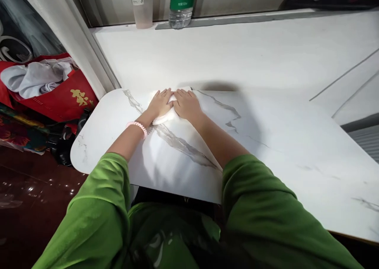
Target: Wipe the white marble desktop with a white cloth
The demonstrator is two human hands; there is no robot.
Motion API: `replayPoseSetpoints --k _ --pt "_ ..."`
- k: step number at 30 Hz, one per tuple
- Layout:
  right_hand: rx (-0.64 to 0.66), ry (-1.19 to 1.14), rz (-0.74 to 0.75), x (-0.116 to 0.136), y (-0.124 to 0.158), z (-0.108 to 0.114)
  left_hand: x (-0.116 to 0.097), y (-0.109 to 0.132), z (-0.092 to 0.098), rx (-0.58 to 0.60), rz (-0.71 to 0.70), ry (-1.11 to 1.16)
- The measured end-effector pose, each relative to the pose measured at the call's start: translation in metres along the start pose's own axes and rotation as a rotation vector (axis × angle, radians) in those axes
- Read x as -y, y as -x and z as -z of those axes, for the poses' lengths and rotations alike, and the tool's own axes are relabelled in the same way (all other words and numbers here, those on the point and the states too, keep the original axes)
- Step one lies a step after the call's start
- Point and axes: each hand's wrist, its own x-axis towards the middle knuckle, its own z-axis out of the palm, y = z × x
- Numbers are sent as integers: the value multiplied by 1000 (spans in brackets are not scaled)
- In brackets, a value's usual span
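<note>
2 hands (174,103) flat on 1 white cloth (162,118), 2 bottles (181,4) behind

left hand (160,103): lies flat, palm down, on a white cloth (164,117), fingers pointing to 12 o'clock
right hand (186,103): flat on the same cloth, just beside the left hand, fingertips touching it
wrist: a pink coil band (137,127) circles the left one
sleeves: green, pushed up on both forearms
worktop (281,142): white with grey veins, rounded corner at 9 o'clock
bottles: a clear water bottle (181,4) with a green label and a pale bottle (141,4) stand at 12 o'clock
red bag (65,97): at 10 o'clock, grey cloth inside
</note>
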Motion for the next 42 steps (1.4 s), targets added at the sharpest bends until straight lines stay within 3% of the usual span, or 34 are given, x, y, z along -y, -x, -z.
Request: replayPoseSetpoints --k 5,14,18,21,25,30,33,37,42 --pt "16 36 -41 9 46 16 -17 27 0 11 -110 25" --pt "-12 164 133 21 200 66 -123 154 -7 -73 -246 -20" --pt "-13 232 102 27 228 75 -142 172 -6 -16 -339 -20" --pt "56 246 17 24 215 75 -138 152 -7 14 -351 0" --pt "128 188 -112 3 164 64 -117 96 -12 5 -348 6" --pt "7 19 -148 -45 80 36 -86 7 -14 -6 -256 -4" --pt "-48 -21 -135 -70 42 23 -76 -33 -15 -18 -180 6" --pt "-87 -56 -120 -86 20 15 -72 -54 -17 -63 -148 10" --pt "-101 -68 -96 -87 25 14 -73 -49 -19 -87 -129 13"
